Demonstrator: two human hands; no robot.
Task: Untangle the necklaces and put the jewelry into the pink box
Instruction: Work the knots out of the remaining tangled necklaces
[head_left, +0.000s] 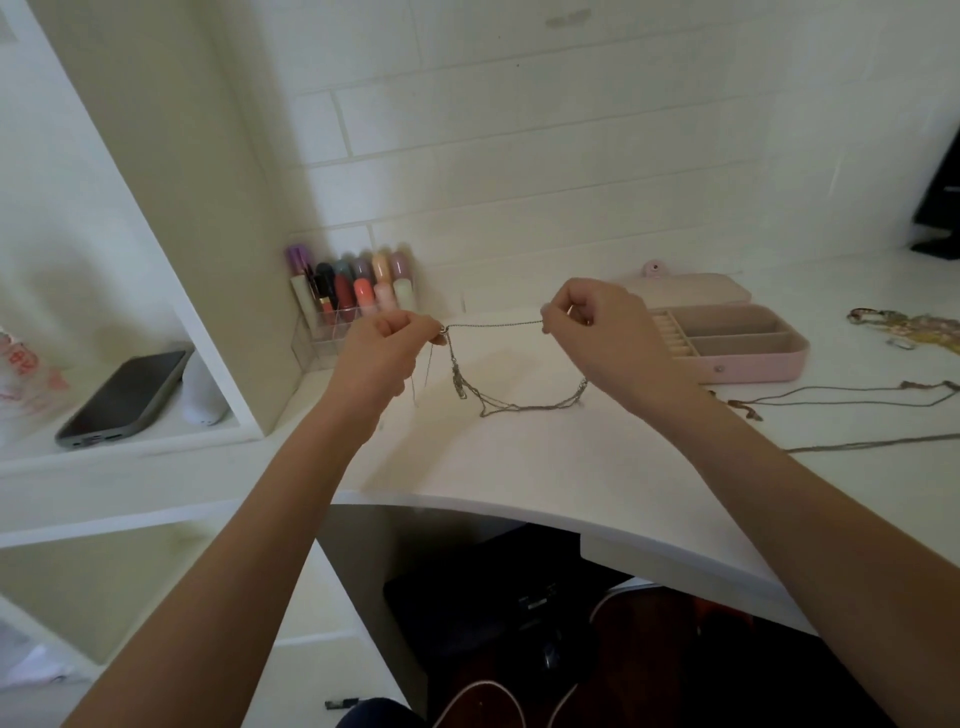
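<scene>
At frame centre, the left hand (382, 345) and right hand (592, 325) each pinch the tangled necklace (498, 364), stretched between them.

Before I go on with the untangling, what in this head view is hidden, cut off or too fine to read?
- Silver chains: how many, and where they knot, too fine.
- Right hand: pinch point hidden by curled fingers.
- Loose necklaces: cut off by right edge.
- Pink box: near corner hidden behind right hand; small contents unreadable.
- Left hand: clasp detail too small.
</scene>
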